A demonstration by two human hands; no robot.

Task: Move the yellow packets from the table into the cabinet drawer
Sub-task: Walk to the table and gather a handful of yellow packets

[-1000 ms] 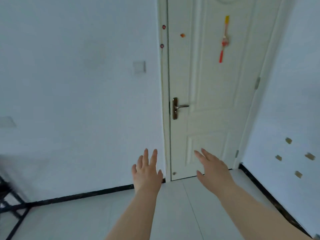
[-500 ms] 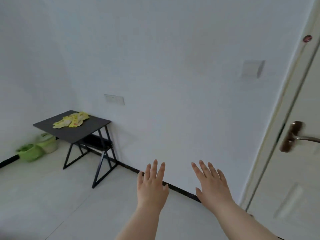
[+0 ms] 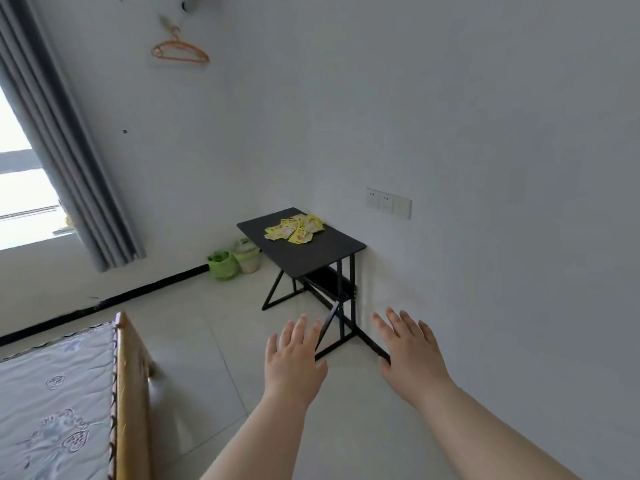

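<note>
A heap of several yellow packets lies on the far part of a small black table that stands against the white wall. My left hand and my right hand are held out in front of me, palms down, fingers spread, holding nothing. Both hands are well short of the table, above the floor near its legs. No cabinet or drawer is in view.
A bed with a wooden frame and patterned mattress fills the lower left. Two green containers sit on the floor by the table. A grey curtain hangs at the window on the left. An orange hanger is on the wall.
My view has swung left, from the door to the wall and then to the table corner. The table and packets now sit nearer the centre. Both hands stay outstretched and empty.
</note>
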